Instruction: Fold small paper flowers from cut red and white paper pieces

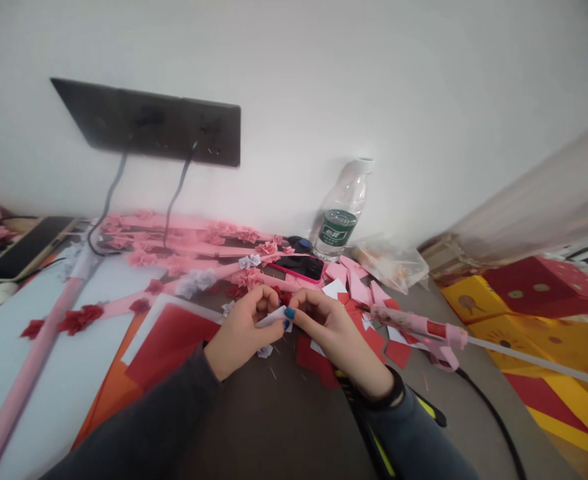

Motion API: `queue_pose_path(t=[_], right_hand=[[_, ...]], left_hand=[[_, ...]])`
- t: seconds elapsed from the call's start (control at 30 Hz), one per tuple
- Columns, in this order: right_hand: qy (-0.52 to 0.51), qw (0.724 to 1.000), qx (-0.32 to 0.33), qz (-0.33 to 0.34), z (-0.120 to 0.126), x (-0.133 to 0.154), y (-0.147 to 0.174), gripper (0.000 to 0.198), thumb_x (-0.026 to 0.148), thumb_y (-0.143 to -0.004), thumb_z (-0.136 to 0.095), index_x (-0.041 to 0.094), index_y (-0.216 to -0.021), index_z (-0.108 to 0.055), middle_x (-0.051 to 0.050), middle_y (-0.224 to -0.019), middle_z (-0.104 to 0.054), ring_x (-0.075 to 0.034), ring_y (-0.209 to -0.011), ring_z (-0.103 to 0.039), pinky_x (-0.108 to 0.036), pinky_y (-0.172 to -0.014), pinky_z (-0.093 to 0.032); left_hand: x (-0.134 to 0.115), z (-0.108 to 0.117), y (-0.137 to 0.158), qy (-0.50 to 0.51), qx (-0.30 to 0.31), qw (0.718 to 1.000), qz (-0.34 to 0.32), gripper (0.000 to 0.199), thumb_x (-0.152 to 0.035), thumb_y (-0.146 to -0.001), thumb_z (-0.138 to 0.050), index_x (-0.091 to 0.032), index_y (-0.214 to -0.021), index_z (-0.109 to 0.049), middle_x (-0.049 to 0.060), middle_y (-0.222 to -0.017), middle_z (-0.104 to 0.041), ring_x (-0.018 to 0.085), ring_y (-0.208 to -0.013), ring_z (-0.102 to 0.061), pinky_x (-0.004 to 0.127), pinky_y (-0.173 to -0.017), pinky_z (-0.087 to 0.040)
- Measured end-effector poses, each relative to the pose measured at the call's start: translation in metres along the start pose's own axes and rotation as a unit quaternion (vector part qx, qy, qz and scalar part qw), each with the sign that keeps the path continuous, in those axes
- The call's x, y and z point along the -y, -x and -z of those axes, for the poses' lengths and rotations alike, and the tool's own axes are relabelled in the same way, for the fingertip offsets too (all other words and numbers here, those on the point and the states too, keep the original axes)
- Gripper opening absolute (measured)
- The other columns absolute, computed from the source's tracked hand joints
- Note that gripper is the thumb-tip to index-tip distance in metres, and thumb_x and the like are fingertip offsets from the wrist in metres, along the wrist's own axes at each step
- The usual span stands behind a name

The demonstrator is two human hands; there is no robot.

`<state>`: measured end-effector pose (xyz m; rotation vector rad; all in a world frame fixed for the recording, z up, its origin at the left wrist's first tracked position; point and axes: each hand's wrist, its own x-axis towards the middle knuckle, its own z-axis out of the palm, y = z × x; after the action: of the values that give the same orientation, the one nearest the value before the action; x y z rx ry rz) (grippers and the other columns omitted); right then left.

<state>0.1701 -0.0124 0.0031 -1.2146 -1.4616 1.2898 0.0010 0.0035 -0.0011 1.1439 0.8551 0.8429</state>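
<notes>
Between both hands is a small piece of white paper (273, 316), pinched at its edges. My left hand (244, 327) is closed on its left side, thumb along the paper. My right hand (327, 327) pinches the right end, its fingertips meeting those of the left. A white paper flower (265, 351) lies on the table just below the hands. Beyond them are pink branches (214, 251) with pink, red and white paper flowers. Red paper sheets (174, 343) lie left of the left hand; red and white paper pieces (369, 333) are scattered by the right hand.
A pink glue gun (419, 327) with a glue stick rests at the right, its black cable (494, 413) trailing forward. A water bottle (341, 213) stands by the wall, near a phone (301, 267). Yellow and red boxes (519, 320) are far right. A yellow-black tool (427, 405) lies beneath the right forearm.
</notes>
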Motion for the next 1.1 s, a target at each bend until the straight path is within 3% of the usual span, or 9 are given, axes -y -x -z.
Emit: queue_pose_path(t=[0.23,0.37,0.63,0.83,1.1], right_hand=[[-0.044,0.999,0.018,-0.017,-0.0015,0.0017,0.0012,0.04,0.053,-0.081,-0.069,0.019,-0.07,-0.052,0.002,-0.067,-0.05,-0.012,-0.062,-0.042,-0.025,-0.058,-0.032],[-0.056,0.998,0.03,-0.031,0.0,0.005,0.0016,0.042,0.057,-0.079,-0.07,0.019,-0.072,-0.055,0.002,-0.069,-0.051,-0.013,-0.062,-0.043,-0.026,-0.058,-0.033],[-0.01,1.0,-0.017,0.004,0.0,0.0066,0.0005,0.036,0.054,-0.083,-0.065,0.02,-0.078,-0.055,0.002,-0.068,-0.052,-0.013,-0.06,-0.045,-0.026,-0.057,-0.036],[0.146,0.981,-0.082,0.094,-0.0009,0.0073,0.003,0.018,0.029,-0.089,-0.057,0.02,-0.074,-0.055,0.0,-0.069,-0.055,-0.015,-0.064,-0.048,-0.027,-0.061,-0.037],[0.081,0.993,-0.07,0.053,-0.0015,0.0036,0.0043,0.026,0.038,-0.091,-0.057,0.02,-0.073,-0.053,0.0,-0.069,-0.054,-0.016,-0.065,-0.049,-0.028,-0.06,-0.038]], left_hand=[[-0.0024,-0.002,0.0031,-0.008,0.007,1.0,0.011,0.029,-0.019,-0.07,-0.066,-0.021,-0.077,-0.038,-0.011,-0.063,-0.04,0.005,-0.05,-0.037,0.016,-0.045,-0.033],[-0.002,0.0003,0.0021,-0.002,0.019,1.0,0.002,0.029,-0.017,-0.071,-0.068,-0.021,-0.076,-0.039,-0.01,-0.064,-0.044,0.005,-0.053,-0.042,0.016,-0.047,-0.035],[0.0026,0.0007,-0.0015,0.05,-0.004,0.999,0.008,0.028,-0.016,-0.071,-0.074,-0.019,-0.082,-0.048,-0.006,-0.074,-0.057,0.008,-0.067,-0.058,0.02,-0.064,-0.048],[0.0037,0.0004,-0.0035,0.095,-0.023,0.995,0.015,0.036,-0.026,-0.07,-0.081,-0.019,-0.079,-0.047,-0.005,-0.071,-0.061,0.009,-0.065,-0.061,0.021,-0.064,-0.052],[0.0003,0.0002,-0.0024,0.093,-0.012,0.995,0.027,0.035,-0.029,-0.067,-0.084,-0.017,-0.081,-0.054,-0.001,-0.076,-0.068,0.012,-0.07,-0.066,0.023,-0.067,-0.054]])
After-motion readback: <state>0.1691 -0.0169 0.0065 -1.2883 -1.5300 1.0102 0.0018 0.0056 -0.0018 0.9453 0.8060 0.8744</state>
